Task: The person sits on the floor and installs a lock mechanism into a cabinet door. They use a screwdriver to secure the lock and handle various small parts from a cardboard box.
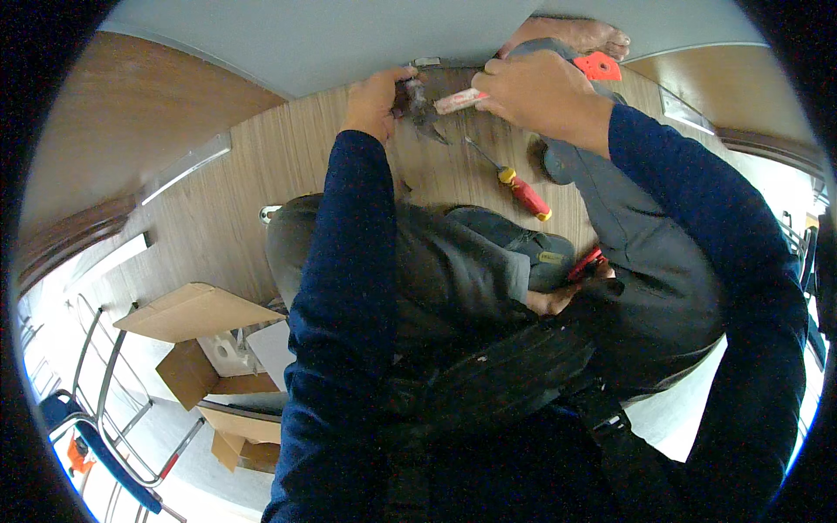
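Note:
My left hand (375, 103) is closed around a dark, dusty metal piece (417, 100), low beside the grey panel. The blur keeps me from telling its exact kind. My right hand (540, 91) pinches a pale, flat stick-like piece with a reddish part (460, 100), its free end pointing at the metal piece; I see a small gap between them. Below them on the wood-patterned floor (305, 148) lies a screwdriver (525, 193) with a red and yellow handle, its shaft toward the hands.
The grey panel (349, 44) rises directly ahead. What looks like a bare foot (580, 37) shows at upper right, near an orange-red flat piece (598, 66). A dark shoe (540, 253) and a red object (584, 263) lie between my legs. Open cardboard boxes (196, 314) stand left, near metal-framed chairs (105, 436).

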